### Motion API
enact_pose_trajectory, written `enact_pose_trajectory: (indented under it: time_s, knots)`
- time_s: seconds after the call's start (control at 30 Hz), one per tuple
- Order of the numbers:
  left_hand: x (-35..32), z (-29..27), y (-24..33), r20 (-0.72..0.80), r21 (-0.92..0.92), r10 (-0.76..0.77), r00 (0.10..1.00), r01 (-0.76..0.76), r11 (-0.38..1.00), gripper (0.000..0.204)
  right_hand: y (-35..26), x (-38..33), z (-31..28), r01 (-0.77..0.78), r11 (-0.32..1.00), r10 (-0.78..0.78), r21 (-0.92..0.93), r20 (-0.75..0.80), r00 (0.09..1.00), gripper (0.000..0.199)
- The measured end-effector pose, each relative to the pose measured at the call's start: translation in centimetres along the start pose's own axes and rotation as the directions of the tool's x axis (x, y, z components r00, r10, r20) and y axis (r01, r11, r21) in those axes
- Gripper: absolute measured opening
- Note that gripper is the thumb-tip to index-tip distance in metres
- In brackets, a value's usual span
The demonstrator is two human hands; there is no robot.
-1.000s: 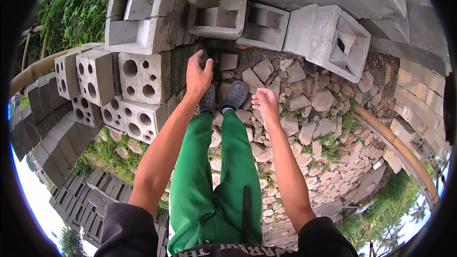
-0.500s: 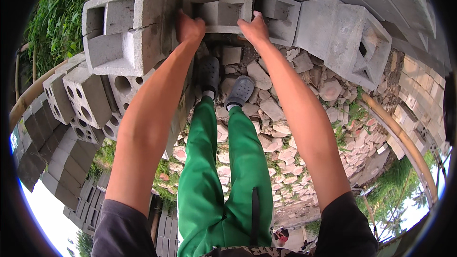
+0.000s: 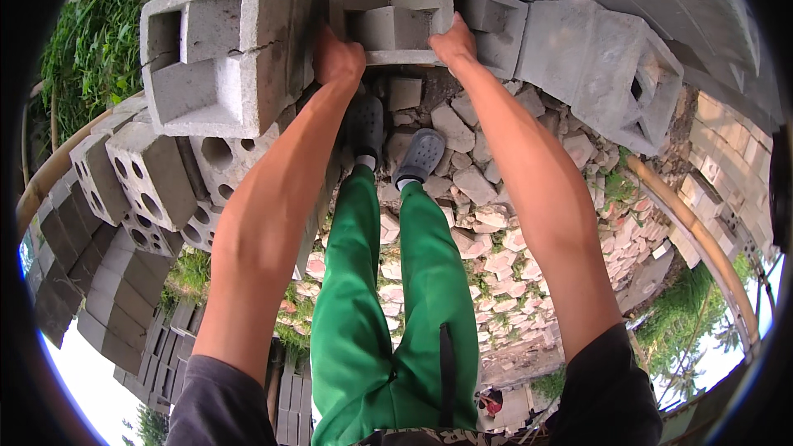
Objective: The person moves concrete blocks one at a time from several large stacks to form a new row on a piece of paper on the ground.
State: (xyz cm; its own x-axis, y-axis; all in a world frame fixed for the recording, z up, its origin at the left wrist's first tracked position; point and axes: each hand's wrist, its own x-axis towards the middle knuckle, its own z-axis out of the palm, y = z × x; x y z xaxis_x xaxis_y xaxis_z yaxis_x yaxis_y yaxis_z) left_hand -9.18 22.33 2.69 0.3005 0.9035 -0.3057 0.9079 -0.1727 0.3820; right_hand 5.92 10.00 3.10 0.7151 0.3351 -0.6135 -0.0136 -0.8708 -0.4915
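Though shadowy, blocks [image 3: 303,33] perhaps against hands [image 3: 339,59].

The hollow concrete block [image 3: 401,29] is plain grey, the sweatpants [image 3: 388,376] solid green, the hole-dotted clogs [image 3: 421,155] dark grey, the bamboo pole [image 3: 694,221] tan, the sleeves [image 3: 219,400] black.

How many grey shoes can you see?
2: the left shoe just below the left hand, and the right shoe beside it, slightly lower in the picture.

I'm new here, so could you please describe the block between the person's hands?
From the green trousers, look up past the grey clogs. The hollow concrete block there, unlike the cracked block leftward, has the left hand and right hand at its sides.
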Motion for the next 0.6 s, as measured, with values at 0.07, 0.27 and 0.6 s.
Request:
enact_pose_trajectory:
  time_s: [0.07, 0.27, 0.6]
  knots:
    - [-2.6, -1.4, 1.6, 0.129, -0.017, -0.058, 0.99, 0.061, 0.998, 0.048, 1.9, -0.4, -1.2, -0.024, 0.999, 0.026, -0.034, 0.063, 0.998, 0.072]
    - [-5.5, -1.5, 1.4, 0.186, -0.075, -0.127, 0.974, 0.143, 0.987, 0.053, 2.9, -2.8, -1.7, -0.068, 0.996, 0.071, -0.055, 0.056, 0.996, 0.073]
    - [-1.7, -0.4, -0.3, 0.358, -0.328, 0.09, 0.929, 0.035, 0.944, 0.07, 6.2, -2.4, -0.3, -0.043, 0.999, 0.042, 0.03, 0.016, 0.999, 0.075]
